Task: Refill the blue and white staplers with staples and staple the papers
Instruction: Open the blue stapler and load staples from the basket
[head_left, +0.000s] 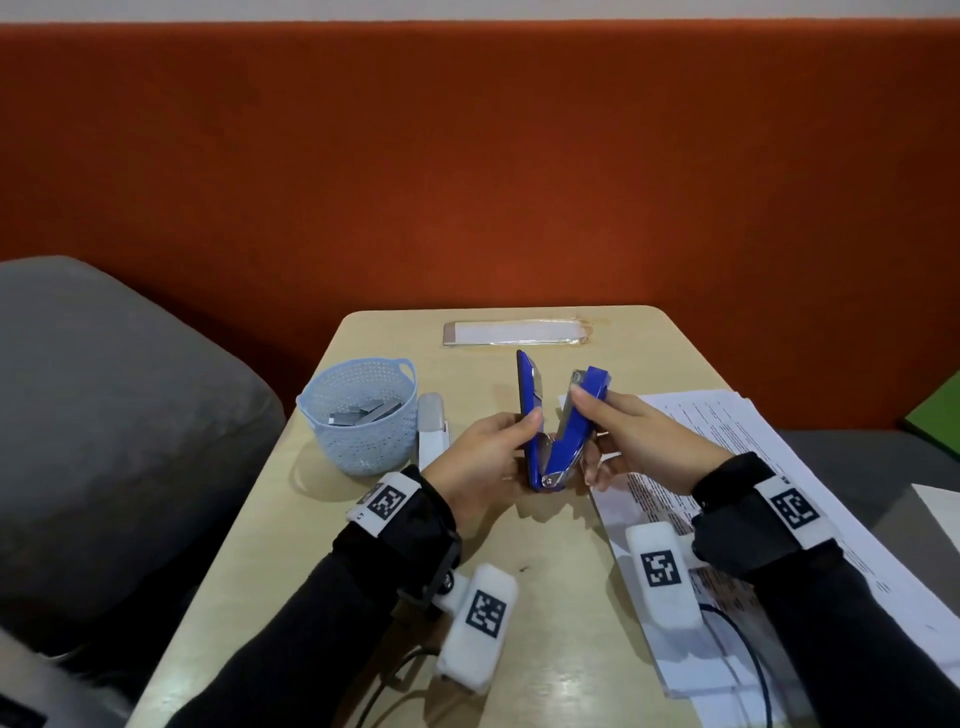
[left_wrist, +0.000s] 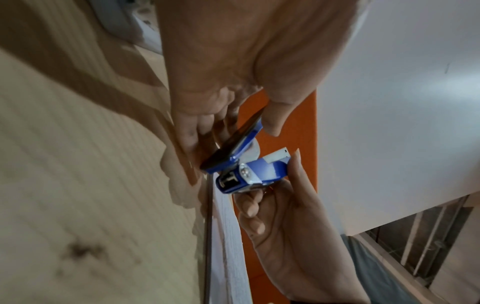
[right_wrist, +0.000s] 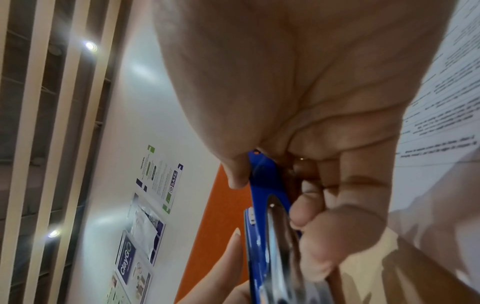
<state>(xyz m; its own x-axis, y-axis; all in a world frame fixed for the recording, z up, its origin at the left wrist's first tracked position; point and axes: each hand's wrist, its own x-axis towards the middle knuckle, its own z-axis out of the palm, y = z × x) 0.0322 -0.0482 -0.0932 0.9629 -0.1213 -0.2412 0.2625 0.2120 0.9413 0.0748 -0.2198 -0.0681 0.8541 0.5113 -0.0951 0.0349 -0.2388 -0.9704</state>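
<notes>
- Near the table's (head_left: 249, 519) left edge: a pale basket (head_left: 358, 415) with grey staple strips (head_left: 363, 410) inside, likely kept within reach for loading.
- Just right of the basket: the white stapler (head_left: 432, 431), lying flat and untouched, partly hidden by the left hand (head_left: 483, 457).
- Left hand curled round one half of the blue stapler (head_left: 550, 431), thumb pressing its inner face.
- Blue stapler held above mid-table, hinge down, spread into a V, probably to bare the staple channel.
- Right hand (head_left: 644, 441) pinching the other half near its tip.
- Along the right edge: the papers (head_left: 810, 467), overhanging, unstapled.
- Far edge: a flat wrapped item (head_left: 514, 332), not identifiable.
- Unclear whether the channel holds staples; the wrist views are blurred.
</notes>
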